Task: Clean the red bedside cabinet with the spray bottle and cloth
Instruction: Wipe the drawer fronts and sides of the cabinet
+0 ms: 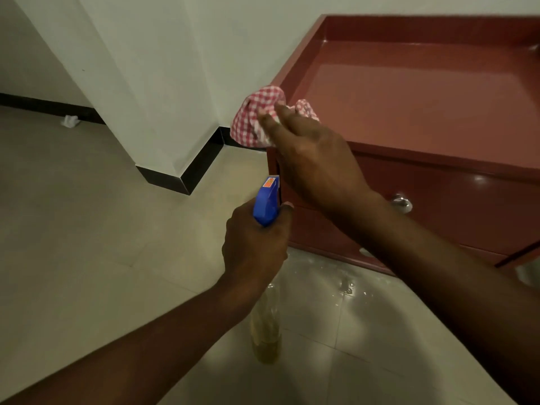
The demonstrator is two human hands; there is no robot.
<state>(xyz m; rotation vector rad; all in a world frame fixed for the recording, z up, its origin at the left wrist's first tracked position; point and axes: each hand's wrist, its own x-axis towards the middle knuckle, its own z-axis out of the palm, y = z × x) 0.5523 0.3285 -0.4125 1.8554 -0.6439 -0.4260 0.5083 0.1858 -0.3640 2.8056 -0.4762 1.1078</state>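
Pale floor tiles (87, 229) with thin grout lines run up to a white wall (175, 54), which juts out in a corner. A black skirting board (187, 176) lines its base. A small crumpled white scrap (69, 121) lies against the skirting at the far left.

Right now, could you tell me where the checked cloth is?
In the head view, the checked cloth is bunched under the right hand at the front-left corner of the red cabinet, just above the spray bottle.
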